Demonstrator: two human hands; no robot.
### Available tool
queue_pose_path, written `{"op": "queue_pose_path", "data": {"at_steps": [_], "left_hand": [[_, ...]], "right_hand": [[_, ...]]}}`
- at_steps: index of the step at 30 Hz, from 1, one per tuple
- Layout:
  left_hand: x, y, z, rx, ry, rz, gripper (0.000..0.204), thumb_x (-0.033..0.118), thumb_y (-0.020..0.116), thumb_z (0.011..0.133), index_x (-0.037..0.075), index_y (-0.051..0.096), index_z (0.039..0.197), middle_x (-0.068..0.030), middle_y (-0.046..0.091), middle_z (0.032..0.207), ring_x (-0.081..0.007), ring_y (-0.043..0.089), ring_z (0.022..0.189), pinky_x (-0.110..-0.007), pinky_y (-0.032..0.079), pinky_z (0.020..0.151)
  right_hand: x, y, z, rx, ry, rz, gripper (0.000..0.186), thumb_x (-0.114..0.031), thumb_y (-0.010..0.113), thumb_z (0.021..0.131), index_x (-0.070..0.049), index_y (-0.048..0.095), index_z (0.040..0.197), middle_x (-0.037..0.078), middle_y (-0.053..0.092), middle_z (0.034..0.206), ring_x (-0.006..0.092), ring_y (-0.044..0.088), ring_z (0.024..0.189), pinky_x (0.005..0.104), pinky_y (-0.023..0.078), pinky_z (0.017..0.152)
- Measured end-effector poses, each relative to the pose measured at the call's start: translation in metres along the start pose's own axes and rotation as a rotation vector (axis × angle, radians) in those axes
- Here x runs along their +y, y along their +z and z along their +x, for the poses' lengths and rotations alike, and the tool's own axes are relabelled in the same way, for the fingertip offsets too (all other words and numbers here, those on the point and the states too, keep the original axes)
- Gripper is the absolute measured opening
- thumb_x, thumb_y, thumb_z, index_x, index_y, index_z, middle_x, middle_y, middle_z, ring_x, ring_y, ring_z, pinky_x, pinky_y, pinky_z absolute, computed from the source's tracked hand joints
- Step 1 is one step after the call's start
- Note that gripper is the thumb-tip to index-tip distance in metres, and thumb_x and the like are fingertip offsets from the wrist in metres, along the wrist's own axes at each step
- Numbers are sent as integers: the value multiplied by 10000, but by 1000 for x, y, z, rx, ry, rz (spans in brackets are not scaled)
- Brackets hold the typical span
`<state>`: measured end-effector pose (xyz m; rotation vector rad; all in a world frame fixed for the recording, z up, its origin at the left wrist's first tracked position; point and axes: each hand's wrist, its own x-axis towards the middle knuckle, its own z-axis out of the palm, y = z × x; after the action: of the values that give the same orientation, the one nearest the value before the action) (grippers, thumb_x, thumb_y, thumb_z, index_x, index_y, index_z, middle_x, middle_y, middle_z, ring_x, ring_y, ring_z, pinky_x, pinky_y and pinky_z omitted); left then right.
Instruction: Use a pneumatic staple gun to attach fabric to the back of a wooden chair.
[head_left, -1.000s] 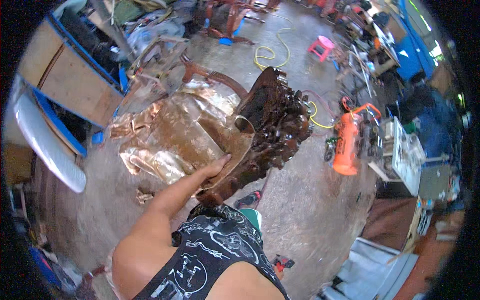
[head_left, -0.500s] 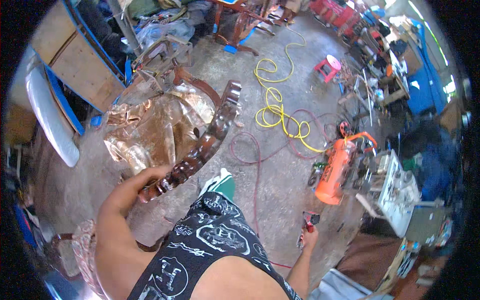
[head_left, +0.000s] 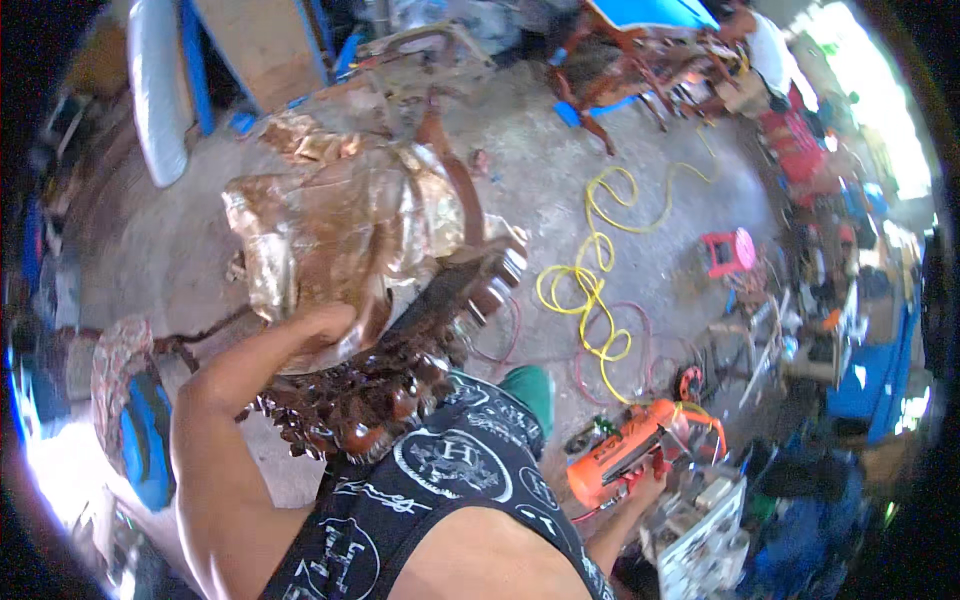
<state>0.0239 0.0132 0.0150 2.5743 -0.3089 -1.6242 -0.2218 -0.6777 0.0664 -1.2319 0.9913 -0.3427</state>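
Head view: the left hand (head_left: 328, 322) is gripping the edge of a dark, glossy carved wooden piece (head_left: 395, 385), its fingers bending in a tight curl whose tips are staying out of sight. That piece is leaning at a slant in front of the black printed shirt (head_left: 455, 468), its knobbly carving facing the wearer, while a crumpled golden-brown sheet (head_left: 310, 225) is lying just beyond it and just beside the same hand. A curved wooden rail (head_left: 457, 175) is running along the sheet's right side. Across the body, the right hand (head_left: 647, 487) is wrapping around a small red-and-black tool (head_left: 660, 463) (blur is hiding its exact shape), and both are showing in front of an orange tank (head_left: 594, 486). Near the tank, a yellow hose (head_left: 588, 283) is looping over the concrete floor (head_left: 520, 190), and a pink stool (head_left: 743, 250) is standing farther right. Toward the top edge, furniture with a blue cover (head_left: 655, 12) is standing beside a person in white (head_left: 768, 60).
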Motion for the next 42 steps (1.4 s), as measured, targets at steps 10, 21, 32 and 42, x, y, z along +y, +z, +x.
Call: {"op": "queue_pose_path", "data": {"at_steps": [10,21,32,42], "left_hand": [[51,-49,-47,418,-25,-466,486,442,570,904,-34,661,936,-268,648,851,-406,648,824,-506,498,746],[107,-81,19,4,-383,-598,532,517,611,847,33,686,1054,-234,676,1035,-390,648,954,-484,494,864],[181,-135,12,390,-765,-841,266,206,620,742,-9,706,872,-213,695,938,-358,671,932,-447,538,792],[252,-166,3,732,-1068,-1026,202,136,598,730,30,689,876,-185,697,890,-371,669,887,-490,507,735]], "right_hand": [[-20,242,223,-353,6,-357,184,-78,703,831,-93,578,965,-7,504,592,115,445,447,287,362,407],[-82,547,429,-778,74,-588,117,-126,642,855,-106,548,922,-20,486,644,102,465,478,260,370,387],[-96,715,469,-990,65,-789,177,-144,622,889,-74,571,1043,9,501,657,95,459,477,263,421,388],[-77,781,313,-1284,59,-853,267,-121,646,885,-76,550,1130,3,483,634,96,465,472,286,431,379]]}}
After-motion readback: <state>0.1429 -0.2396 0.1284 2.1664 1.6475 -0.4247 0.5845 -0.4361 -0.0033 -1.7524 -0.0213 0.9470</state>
